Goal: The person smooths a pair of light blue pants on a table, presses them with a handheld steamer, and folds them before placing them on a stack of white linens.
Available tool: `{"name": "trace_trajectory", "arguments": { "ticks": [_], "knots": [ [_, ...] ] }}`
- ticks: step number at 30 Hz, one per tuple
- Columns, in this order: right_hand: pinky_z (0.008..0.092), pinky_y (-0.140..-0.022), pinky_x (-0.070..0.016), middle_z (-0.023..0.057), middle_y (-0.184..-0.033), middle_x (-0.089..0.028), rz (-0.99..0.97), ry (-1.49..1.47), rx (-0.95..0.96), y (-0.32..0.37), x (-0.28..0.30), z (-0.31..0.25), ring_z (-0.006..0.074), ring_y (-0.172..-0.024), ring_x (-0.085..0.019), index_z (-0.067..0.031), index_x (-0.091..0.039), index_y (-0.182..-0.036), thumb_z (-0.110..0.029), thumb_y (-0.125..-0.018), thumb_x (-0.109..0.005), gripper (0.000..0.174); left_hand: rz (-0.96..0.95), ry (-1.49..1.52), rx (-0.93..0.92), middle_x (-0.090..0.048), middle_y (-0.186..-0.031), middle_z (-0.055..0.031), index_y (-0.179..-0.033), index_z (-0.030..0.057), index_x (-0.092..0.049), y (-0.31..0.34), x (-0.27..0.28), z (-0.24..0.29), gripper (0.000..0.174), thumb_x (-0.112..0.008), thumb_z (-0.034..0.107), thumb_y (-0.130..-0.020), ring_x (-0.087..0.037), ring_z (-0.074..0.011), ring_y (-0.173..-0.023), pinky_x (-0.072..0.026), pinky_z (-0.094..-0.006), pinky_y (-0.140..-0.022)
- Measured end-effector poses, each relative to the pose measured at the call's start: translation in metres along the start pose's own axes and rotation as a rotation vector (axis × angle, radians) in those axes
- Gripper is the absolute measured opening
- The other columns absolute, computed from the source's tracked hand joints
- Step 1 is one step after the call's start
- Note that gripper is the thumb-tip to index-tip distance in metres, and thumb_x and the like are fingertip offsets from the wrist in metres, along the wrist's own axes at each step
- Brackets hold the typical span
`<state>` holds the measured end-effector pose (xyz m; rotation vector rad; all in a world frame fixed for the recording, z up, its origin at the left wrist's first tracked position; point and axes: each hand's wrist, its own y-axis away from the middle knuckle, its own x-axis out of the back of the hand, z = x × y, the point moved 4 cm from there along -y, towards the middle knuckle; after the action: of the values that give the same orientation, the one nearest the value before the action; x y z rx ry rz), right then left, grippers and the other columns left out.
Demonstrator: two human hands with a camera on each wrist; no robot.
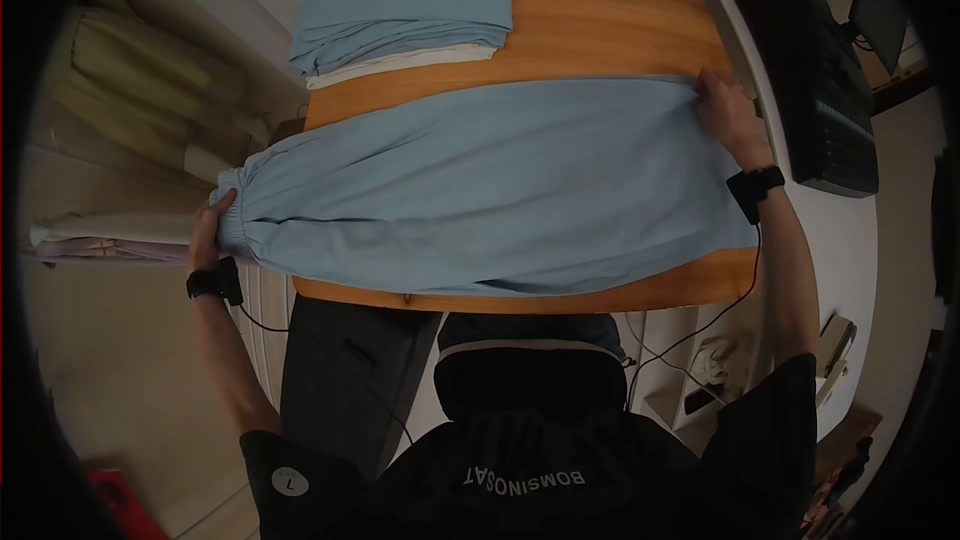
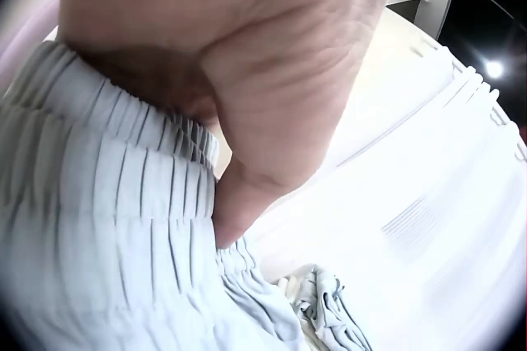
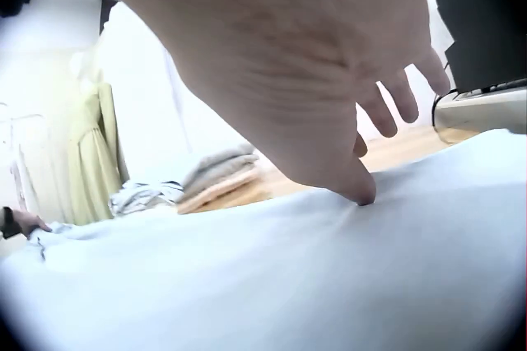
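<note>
A light blue garment (image 1: 500, 175) with a gathered elastic waistband (image 1: 232, 205) lies stretched lengthwise over the wooden table. My left hand (image 1: 208, 225) grips the waistband at the left, just past the table's edge. In the left wrist view the thumb (image 2: 247, 203) lies against the ribbed gathers, and the other fingers are hidden behind the band. At the far right corner of the cloth is my right hand (image 1: 732, 118). Its thumb (image 3: 356, 185) presses on the fabric, drawing small creases, while several fingers extend loosely above the table.
A folded stack of light blue cloth (image 1: 410, 0) sits at the back of the wooden table (image 1: 610, 0). Right of it stand a black keyboard-like machine (image 1: 815, 90) and a white desk (image 1: 845, 240). Yellow-green clothing (image 1: 140, 90) hangs at left. Thin cables run from both wrists.
</note>
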<state>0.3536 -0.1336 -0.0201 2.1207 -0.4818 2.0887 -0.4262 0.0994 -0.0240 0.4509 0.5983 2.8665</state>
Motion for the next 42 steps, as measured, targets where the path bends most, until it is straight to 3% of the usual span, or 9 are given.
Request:
{"name": "trace_trajectory", "arguments": {
  "ticks": [3,7,9,16,19,26,31,36,42],
  "knots": [
    [0.0440,-0.096,-0.0533,0.0149,-0.131,-0.060,0.310,0.068,0.259,0.032,0.008,-0.042,0.0346,-0.116,-0.061,-0.0049,-0.057,-0.128,-0.006,-0.088,-0.068,0.041,0.091,-0.130,0.044,-0.069,-0.117,-0.0158,-0.126,-0.0087,-0.061,-0.010,0.020,-0.014,0.057,-0.073,0.034,-0.091,-0.067,-0.0257,-0.103,-0.0508,-0.0347,-0.092],
    [0.0436,-0.105,-0.0480,0.0131,-0.129,-0.060,-0.215,-0.522,0.354,0.127,0.056,-0.144,0.0332,-0.121,-0.058,-0.0058,-0.065,-0.119,-0.008,-0.087,-0.072,0.032,0.082,-0.122,0.074,-0.069,-0.116,-0.0154,-0.126,-0.0090,-0.060,0.002,0.004,0.009,0.058,-0.073,0.036,-0.091,-0.067,-0.0249,-0.101,-0.0512,-0.0336,-0.090],
    [0.0416,-0.104,-0.0480,0.0110,-0.126,-0.061,-0.150,-0.439,0.531,0.162,0.057,-0.171,0.0302,-0.113,-0.060,-0.0061,-0.068,-0.109,-0.005,-0.083,-0.073,0.027,0.072,-0.198,0.106,-0.069,-0.114,-0.0145,-0.125,-0.0092,-0.060,-0.009,0.016,0.010,0.059,-0.073,0.038,-0.091,-0.067,-0.0240,-0.099,-0.0513,-0.0337,-0.090],
    [0.0412,-0.096,-0.0490,0.0086,-0.107,-0.066,0.012,-0.346,0.430,0.187,0.036,-0.150,0.0279,-0.100,-0.062,-0.0043,-0.068,-0.104,0.002,-0.075,-0.071,0.030,0.160,-0.289,0.032,-0.070,-0.113,-0.0131,-0.125,-0.0089,-0.060,0.025,0.009,0.064,0.056,-0.070,0.037,-0.095,-0.068,-0.0202,-0.096,-0.0519,-0.0303,-0.088],
    [0.0423,-0.094,-0.0488,0.0085,-0.098,-0.066,0.238,-0.425,0.390,0.203,0.060,-0.148,0.0295,-0.099,-0.062,-0.0034,-0.068,-0.103,0.002,-0.077,-0.069,0.027,-0.021,-0.081,-0.060,-0.070,-0.113,-0.0121,-0.127,-0.0090,-0.059,0.033,0.008,0.074,0.056,-0.070,0.036,-0.096,-0.068,-0.0189,-0.097,-0.0517,-0.0287,-0.087],
    [0.0515,-0.110,-0.0398,0.0121,-0.137,-0.054,-0.009,-0.414,0.277,0.226,0.019,-0.162,0.0356,-0.128,-0.049,-0.0062,-0.061,-0.128,-0.012,-0.083,-0.075,0.047,0.084,-0.204,0.025,-0.070,-0.114,-0.0123,-0.129,-0.0086,-0.059,-0.004,0.065,-0.005,0.057,-0.066,0.039,-0.098,-0.069,-0.0211,-0.097,-0.0536,-0.0333,-0.088],
    [0.0562,-0.121,-0.0225,0.0135,-0.159,-0.037,-0.163,-0.444,0.349,0.231,0.010,-0.215,0.0355,-0.148,-0.032,-0.0121,-0.047,-0.148,-0.028,-0.083,-0.080,0.075,0.016,-0.039,0.086,-0.071,-0.109,-0.0099,-0.125,-0.0072,-0.061,0.027,0.029,0.051,0.049,-0.068,0.033,-0.097,-0.069,-0.0182,-0.094,-0.0537,-0.0304,-0.084],
    [0.0558,-0.121,-0.0236,0.0141,-0.159,-0.037,-0.154,-0.386,0.358,0.230,0.004,-0.222,0.0346,-0.149,-0.032,-0.0113,-0.048,-0.148,-0.030,-0.080,-0.081,0.078,0.154,-0.112,-0.173,-0.072,-0.101,-0.0054,-0.117,-0.0023,-0.067,0.085,-0.043,0.145,0.035,-0.069,0.025,-0.095,-0.068,-0.0133,-0.088,-0.0532,-0.0274,-0.079],
    [0.0563,-0.120,-0.0249,0.0157,-0.157,-0.039,-0.183,-0.475,0.302,0.237,0.020,-0.207,0.0360,-0.147,-0.034,-0.0088,-0.053,-0.144,-0.029,-0.081,-0.081,0.072,-0.033,-0.457,-0.438,-0.069,-0.089,-0.0067,-0.112,-0.0003,-0.063,0.152,-0.265,0.188,0.036,-0.067,0.032,-0.097,-0.066,-0.0118,-0.077,-0.0499,-0.0254,-0.069]
  ]
}}
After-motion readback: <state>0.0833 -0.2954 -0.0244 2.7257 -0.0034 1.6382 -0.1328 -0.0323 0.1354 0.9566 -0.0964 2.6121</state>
